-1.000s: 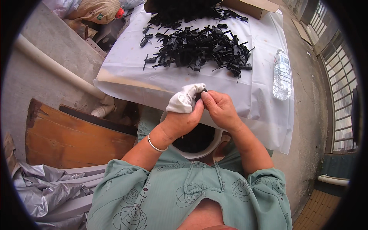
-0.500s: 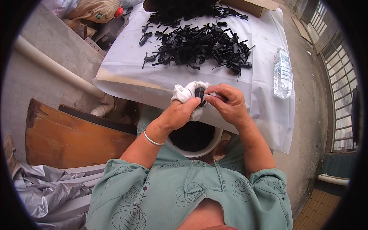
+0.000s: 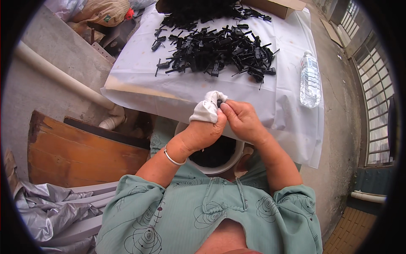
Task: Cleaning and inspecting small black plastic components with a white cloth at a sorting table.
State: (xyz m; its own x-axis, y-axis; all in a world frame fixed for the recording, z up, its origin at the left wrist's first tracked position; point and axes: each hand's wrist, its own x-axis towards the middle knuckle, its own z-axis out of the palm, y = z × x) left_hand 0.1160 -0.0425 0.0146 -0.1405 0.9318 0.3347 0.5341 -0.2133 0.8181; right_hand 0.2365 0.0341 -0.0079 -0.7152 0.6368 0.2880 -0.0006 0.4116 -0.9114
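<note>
the desk (image 3: 139, 84) in front of you is draped in a white sheet that hangs over its near edge, and it is the biggest thing in view. to your left a brown wooden board (image 3: 84, 152) leans low, with crumpled grey sheeting (image 3: 50, 207) below it and a pale pipe (image 3: 63, 78) running along the ground. on the far half of the desk lies a broad heap of small black plastic parts (image 3: 215, 48), with a cardboard box (image 3: 275, 6) at the top edge. a clear plastic bottle (image 3: 310, 80) lies on the sheet well to the right of the heap. a white bucket (image 3: 213, 169) with dark contents sits under your hands, between your knees and the desk edge.

your left hand (image 3: 203, 131) is wrapped round a white cloth (image 3: 207, 110), fingers closed on it, a thin bangle (image 3: 171, 157) on the wrist. your right hand (image 3: 243, 120) meets it, fingers pinching 1 small black part (image 3: 219, 103) against the cloth.

compared with 1 second ago your hands have lifted a little toward the desk edge and closed up: the part that showed between your 2 hands now sits nearly buried in the cloth, only its dark tip visible. that looks like the piece being wiped or gripped through the cloth just above the bucket.
</note>
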